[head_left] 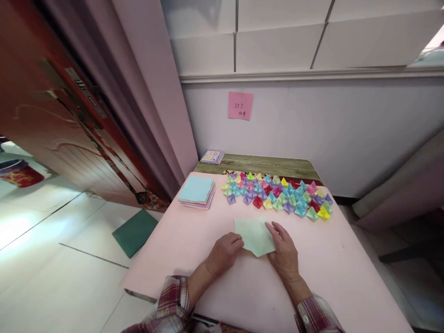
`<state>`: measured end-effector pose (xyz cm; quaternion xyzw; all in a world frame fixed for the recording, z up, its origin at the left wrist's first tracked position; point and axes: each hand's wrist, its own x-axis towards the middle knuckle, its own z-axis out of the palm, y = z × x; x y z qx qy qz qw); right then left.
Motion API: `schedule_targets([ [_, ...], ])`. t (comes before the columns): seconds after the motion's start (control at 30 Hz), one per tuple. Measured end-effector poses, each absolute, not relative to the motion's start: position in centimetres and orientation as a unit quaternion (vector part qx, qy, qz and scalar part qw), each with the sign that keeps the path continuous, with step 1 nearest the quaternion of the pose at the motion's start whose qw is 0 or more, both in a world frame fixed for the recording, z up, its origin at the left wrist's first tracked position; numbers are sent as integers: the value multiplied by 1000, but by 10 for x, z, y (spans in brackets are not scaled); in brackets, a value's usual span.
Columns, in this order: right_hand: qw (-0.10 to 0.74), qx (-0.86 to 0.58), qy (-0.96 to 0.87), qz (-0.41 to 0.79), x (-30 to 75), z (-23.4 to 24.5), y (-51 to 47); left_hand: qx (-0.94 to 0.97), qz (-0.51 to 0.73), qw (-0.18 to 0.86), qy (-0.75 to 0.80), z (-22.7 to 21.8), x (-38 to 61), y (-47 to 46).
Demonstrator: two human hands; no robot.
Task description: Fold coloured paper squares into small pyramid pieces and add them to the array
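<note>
A pale green sheet of origami paper (255, 235) is between my hands, just above the pink tabletop, with one corner pointing toward me. At its left edge, my left hand (225, 252) pinches the paper between thumb and fingers. My right hand (282, 249) grips the right edge, thumb and fingertips on the sheet. Beyond the paper stand rows of small folded paper pieces (277, 194) in blue, green, yellow, red and purple. A stack of square coloured paper (196, 190), light blue on top, lies to the left of those rows.
The pink table cover (333, 273) spreads around my hands. A small printed pack (212, 157) rests on the wooden strip at the back. A pink note (240, 106) is stuck on the wall. At left are a red door (79, 125) and a green mat (135, 232) on the floor.
</note>
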<state>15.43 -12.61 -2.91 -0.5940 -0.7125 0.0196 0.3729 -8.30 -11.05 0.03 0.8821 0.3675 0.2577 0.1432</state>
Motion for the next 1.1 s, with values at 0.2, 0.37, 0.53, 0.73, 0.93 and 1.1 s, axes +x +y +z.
schedule_targets([
  [0.2,344,-555,-756,30,164,-41,-121,869,279,193,361,-4,-93,-117],
  [0.37,361,-530,-767,27,165,-44,-121,873,256,190,369,-8,-92,-108],
  [0.53,363,-493,-790,50,164,-38,-126,861,266,202,384,-11,-86,-99],
  [0.73,290,-492,-816,91,162,-30,-124,858,281,202,380,-15,-88,-100],
  [0.93,375,-501,-775,86,162,-29,-125,817,342,223,408,-11,-86,-98],
  [1.1,467,-545,-659,227,149,-4,-128,701,392,356,478,18,-72,-95],
])
